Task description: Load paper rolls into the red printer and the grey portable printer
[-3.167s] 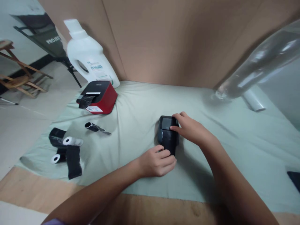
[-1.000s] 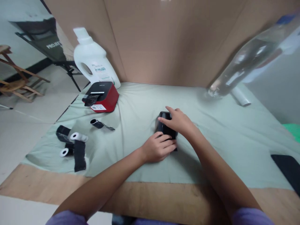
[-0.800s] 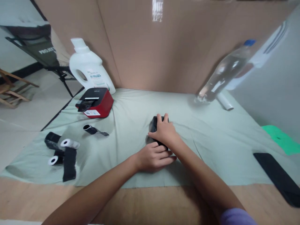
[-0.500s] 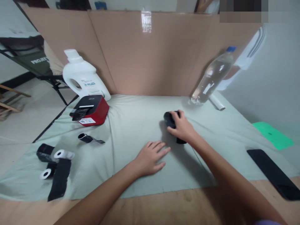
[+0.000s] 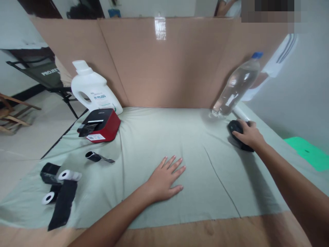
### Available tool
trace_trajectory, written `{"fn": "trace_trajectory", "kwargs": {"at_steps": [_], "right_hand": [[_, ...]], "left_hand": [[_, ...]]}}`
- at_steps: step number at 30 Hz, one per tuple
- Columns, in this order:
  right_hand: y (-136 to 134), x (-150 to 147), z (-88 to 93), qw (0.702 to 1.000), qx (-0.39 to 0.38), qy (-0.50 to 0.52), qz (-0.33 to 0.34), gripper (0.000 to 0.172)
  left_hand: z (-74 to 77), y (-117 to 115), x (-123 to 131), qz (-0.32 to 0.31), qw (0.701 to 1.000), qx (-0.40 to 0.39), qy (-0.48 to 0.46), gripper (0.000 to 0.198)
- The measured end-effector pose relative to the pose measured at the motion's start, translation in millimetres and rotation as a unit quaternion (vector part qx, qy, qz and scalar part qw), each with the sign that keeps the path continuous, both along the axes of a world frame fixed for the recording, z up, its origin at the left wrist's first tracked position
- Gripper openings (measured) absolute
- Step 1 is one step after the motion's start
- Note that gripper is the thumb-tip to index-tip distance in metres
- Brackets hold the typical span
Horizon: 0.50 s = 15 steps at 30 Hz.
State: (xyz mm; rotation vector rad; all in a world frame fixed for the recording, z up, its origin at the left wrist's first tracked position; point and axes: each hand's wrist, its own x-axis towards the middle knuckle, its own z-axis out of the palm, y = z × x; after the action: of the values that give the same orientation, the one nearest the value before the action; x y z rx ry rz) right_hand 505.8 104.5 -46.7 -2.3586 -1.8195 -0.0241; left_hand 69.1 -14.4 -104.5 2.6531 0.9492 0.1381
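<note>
Head view | my right grip [image 5: 250, 134] wraps the black device [image 5: 233, 126], near the clear bottle [image 5: 236, 85] | my left grip [image 5: 163, 181] lies wide, palm-down on the cloth [image 5: 161, 132] | I should hold the device snugly, clear of the bottle

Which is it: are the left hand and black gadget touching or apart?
Apart: the head view shows a wide stretch of cloth between the left hand and the black gadget, which the right hand grips.
</note>
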Motion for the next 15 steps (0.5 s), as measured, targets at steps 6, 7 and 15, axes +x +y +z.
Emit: {"fn": "trace_trajectory", "kwargs": {"at_steps": [6,7,15], "right_hand": [[-3,-7,-3.5,0.999,0.005,-0.032,-0.022,0.067],[-3,-14,-1.4,0.998,0.015,-0.054,-0.021,0.067],[15,-218,16.8,0.945,0.085,0.004,0.316,0.064]], "left_hand": [[23.8,-4,-26,-0.012,0.999,0.041,-0.023,0.058],[37.2,-7,-39,-0.003,0.997,0.065,-0.037,0.055],[144.4,52,-229,0.46,0.796,0.175,-0.352,0.033]]}}
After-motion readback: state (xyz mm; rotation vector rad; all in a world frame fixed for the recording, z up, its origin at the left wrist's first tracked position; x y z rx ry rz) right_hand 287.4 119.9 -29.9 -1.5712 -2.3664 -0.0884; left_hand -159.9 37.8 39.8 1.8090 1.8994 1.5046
